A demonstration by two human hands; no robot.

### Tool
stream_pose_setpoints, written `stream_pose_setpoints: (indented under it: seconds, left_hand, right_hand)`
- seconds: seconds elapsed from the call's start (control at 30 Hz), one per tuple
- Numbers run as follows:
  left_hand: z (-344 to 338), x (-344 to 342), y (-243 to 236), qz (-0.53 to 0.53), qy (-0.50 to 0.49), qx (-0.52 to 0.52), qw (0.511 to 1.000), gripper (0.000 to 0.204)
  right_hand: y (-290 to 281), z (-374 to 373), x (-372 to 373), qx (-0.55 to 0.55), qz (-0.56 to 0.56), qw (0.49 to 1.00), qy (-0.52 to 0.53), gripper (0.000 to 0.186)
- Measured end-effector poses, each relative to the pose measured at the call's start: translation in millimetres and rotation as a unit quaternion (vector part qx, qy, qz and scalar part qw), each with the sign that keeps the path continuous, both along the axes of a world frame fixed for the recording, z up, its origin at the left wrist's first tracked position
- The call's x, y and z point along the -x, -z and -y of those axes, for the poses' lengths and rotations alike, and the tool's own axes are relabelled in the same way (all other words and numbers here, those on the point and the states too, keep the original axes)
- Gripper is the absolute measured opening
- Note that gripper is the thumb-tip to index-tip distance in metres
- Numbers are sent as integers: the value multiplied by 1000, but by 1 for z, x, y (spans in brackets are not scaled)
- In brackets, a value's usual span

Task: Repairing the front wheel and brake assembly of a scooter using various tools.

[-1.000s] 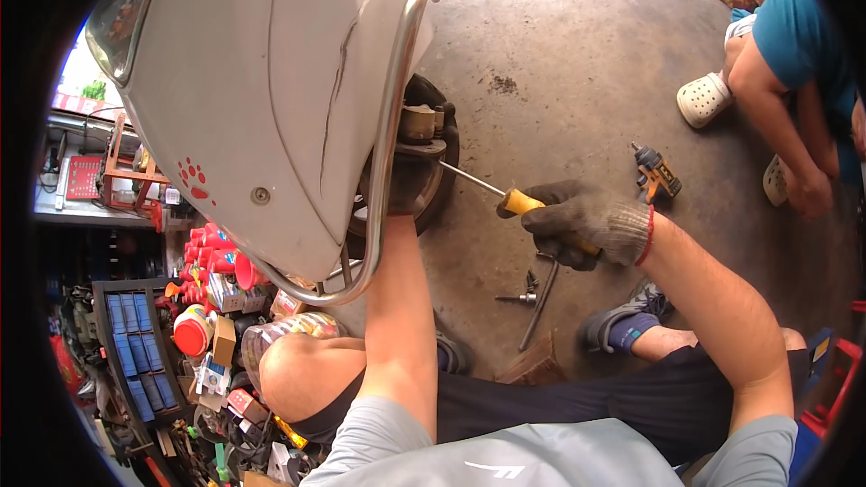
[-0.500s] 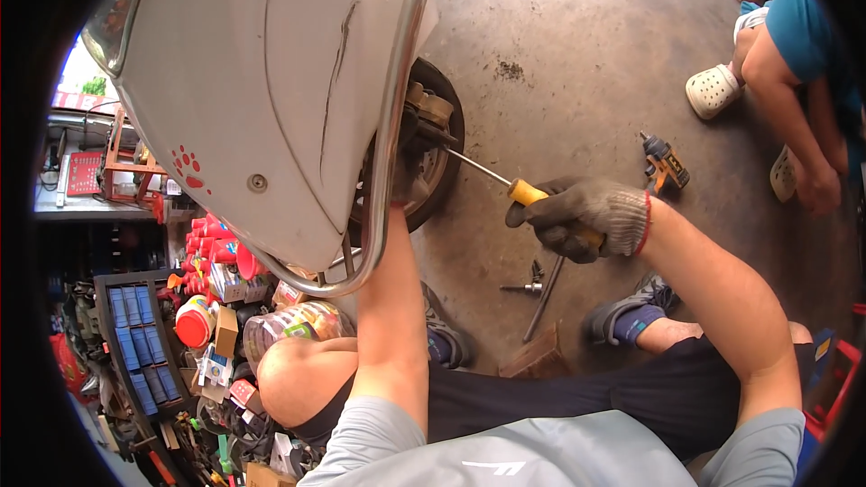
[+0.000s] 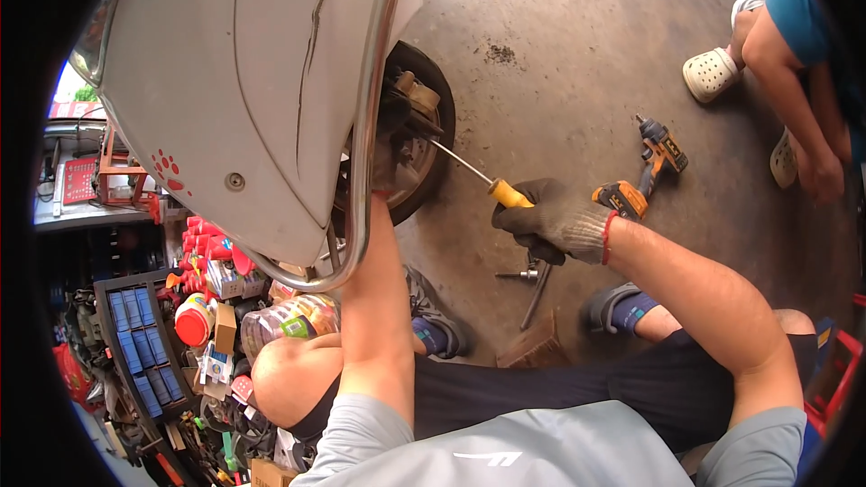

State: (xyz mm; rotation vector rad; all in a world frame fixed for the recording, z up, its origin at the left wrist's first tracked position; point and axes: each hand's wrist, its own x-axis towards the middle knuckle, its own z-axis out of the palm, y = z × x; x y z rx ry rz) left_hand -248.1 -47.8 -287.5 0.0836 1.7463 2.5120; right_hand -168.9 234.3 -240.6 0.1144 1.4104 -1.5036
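My right hand [image 3: 557, 224], in a dark-palmed knit glove, is closed round the yellow handle of a screwdriver [image 3: 511, 194]. Its metal shaft slants up and left to the brake parts [image 3: 417, 95] at the wheel [image 3: 440, 81] of a white scooter; exactly where the tip touches I cannot make out. My left hand [image 3: 386, 169] is gloved too and reaches behind the chrome guard bar [image 3: 367, 99] to the wheel's near side. Its fingers are hidden there. The scooter's white body panel [image 3: 203, 63] has a long dark crack and a red paw print.
An orange and black cordless driver [image 3: 663, 146] lies on the concrete floor to the right. Between my feet are a socket tool [image 3: 519, 274], a metal bar [image 3: 538, 296] and a wooden block [image 3: 534, 348]. Someone in pale clogs [image 3: 711, 75] crouches at far right. Clutter with a red-lidded jar [image 3: 192, 326] fills the left.
The view has shifted slightly, so the scooter sits further left. My right hand has moved left with the screwdriver, whose tip stays by the wheel. More of the cordless driver shows.
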Motion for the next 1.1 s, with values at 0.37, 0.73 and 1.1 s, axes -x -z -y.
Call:
stream_pose_setpoints:
  seconds: [0.37, 0.73, 1.1]
  left_hand:
    - [-7, 0, 0, -18, -48, 113, 992, 51]
    - [-8, 2, -1, -62, -66, 115, 989, 44]
    - [-8, 4, -1, -43, -73, 14, 996, 43]
  right_hand:
    - [7, 5, -8, -6, -37, 999, 14, 21]
    - [20, 11, -14, -55, -110, 992, 22, 28]
    - [-13, -24, 26, 16, -11, 999, -39, 26]
